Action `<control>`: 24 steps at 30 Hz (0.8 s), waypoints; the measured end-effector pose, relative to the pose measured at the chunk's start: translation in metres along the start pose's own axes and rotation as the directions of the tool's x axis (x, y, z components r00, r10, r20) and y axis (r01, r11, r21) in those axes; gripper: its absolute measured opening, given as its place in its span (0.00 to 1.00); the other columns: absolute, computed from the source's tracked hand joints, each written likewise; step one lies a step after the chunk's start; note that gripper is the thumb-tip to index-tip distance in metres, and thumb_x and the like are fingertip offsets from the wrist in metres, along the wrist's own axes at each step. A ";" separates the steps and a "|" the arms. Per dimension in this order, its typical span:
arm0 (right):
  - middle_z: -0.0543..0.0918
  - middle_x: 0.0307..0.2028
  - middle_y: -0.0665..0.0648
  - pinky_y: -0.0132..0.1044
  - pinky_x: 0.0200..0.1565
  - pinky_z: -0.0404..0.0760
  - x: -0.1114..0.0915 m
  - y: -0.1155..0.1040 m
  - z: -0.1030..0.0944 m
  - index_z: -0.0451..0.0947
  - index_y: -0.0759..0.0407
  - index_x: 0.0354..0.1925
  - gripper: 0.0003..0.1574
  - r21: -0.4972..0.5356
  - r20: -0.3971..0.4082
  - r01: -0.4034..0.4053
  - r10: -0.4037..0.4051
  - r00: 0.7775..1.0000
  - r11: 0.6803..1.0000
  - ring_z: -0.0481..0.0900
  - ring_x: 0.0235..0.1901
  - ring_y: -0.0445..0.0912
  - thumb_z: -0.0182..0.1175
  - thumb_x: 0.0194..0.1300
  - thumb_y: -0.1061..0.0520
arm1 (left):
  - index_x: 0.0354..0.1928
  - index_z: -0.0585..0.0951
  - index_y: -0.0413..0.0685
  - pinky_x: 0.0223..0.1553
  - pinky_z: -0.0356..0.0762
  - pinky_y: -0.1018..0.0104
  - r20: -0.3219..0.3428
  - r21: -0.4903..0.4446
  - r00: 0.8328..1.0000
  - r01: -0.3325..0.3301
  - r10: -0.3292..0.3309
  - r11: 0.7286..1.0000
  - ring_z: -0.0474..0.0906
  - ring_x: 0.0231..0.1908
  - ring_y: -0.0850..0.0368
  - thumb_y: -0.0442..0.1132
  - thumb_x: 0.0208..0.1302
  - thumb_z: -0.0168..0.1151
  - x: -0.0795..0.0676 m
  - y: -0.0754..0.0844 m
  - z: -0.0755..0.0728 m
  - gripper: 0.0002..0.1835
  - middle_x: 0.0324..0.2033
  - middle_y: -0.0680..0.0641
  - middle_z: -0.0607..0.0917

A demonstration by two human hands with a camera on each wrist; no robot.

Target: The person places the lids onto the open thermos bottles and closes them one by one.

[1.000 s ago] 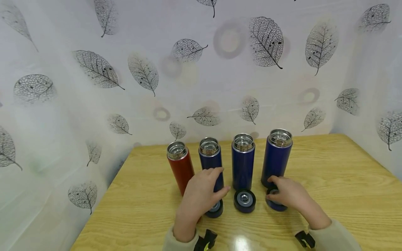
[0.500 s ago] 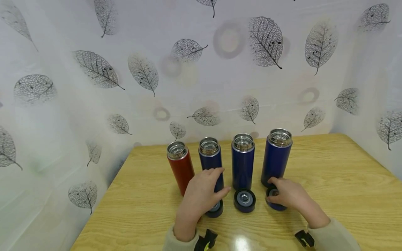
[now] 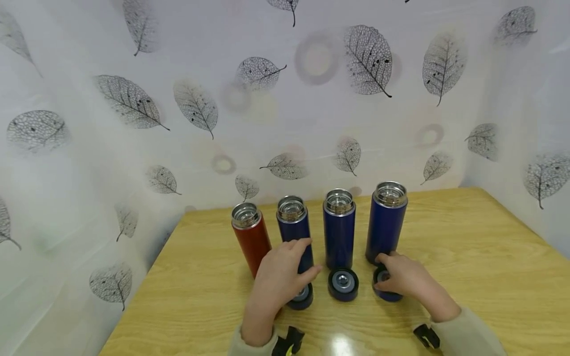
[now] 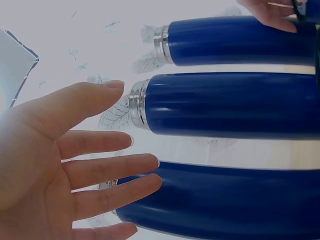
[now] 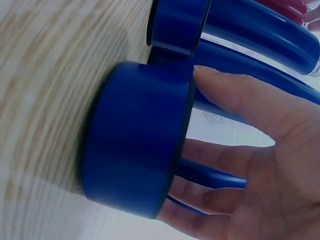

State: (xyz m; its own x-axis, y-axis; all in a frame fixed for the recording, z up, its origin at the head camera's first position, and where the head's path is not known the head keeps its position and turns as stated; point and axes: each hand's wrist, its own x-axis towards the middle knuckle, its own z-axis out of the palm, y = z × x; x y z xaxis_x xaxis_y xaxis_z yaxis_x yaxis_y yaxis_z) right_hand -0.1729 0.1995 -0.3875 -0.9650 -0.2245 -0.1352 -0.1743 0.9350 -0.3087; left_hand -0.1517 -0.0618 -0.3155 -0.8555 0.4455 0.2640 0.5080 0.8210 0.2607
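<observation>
In the head view my right hand (image 3: 404,276) is at the rightmost blue lid (image 3: 389,296), thumb on the near side and fingers on the far side. The right wrist view shows the thumb and fingertips around the rim of this blue lid (image 5: 135,140), which lies on the table. My left hand (image 3: 278,277) hovers with spread fingers before a dark blue thermos bottle (image 3: 294,230) and partly covers another lid (image 3: 304,299). A red thermos bottle (image 3: 251,244) stands at the left. Two more blue bottles, the middle one (image 3: 339,240) and the right one (image 3: 385,232), stand uncapped.
A middle lid (image 3: 343,284) lies underside up before its bottle on the wooden table (image 3: 467,257). A small red edge shows beside the left wrist, mostly hidden. A leaf-patterned curtain (image 3: 285,113) hangs behind the table.
The head view has shifted slightly, so everything sits a little further left. Both hands, the bottles and the lids keep their places relative to each other.
</observation>
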 end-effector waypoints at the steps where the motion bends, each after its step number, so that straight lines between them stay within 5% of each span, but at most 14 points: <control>1: 0.76 0.38 0.62 0.50 0.30 0.73 0.000 0.000 0.000 0.74 0.62 0.44 0.34 0.000 0.009 -0.005 0.005 1.000 1.000 0.75 0.35 0.54 0.69 0.41 0.45 | 0.53 0.73 0.48 0.39 0.74 0.61 0.003 -0.003 1.000 0.002 -0.002 1.000 0.75 0.42 0.54 0.55 0.54 0.60 0.000 0.000 -0.001 0.28 0.45 0.48 0.79; 24: 0.73 0.45 0.67 0.54 0.35 0.71 0.002 0.002 0.006 0.70 0.61 0.51 0.41 0.006 0.125 0.012 -0.013 0.992 1.000 0.72 0.42 0.59 0.71 0.39 0.47 | 0.53 0.74 0.47 0.38 0.74 0.62 0.012 0.003 1.000 -0.009 0.009 1.000 0.76 0.41 0.55 0.54 0.54 0.60 0.001 0.000 -0.001 0.27 0.44 0.48 0.79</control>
State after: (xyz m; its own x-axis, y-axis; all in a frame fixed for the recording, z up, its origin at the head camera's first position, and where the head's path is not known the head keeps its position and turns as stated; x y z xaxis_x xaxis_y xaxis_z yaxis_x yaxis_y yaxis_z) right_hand -0.1746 0.1996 -0.3940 -0.9307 -0.2690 -0.2478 -0.1850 0.9307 -0.3156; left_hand -0.1521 -0.0616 -0.3143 -0.8523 0.4567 0.2551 0.5149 0.8183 0.2553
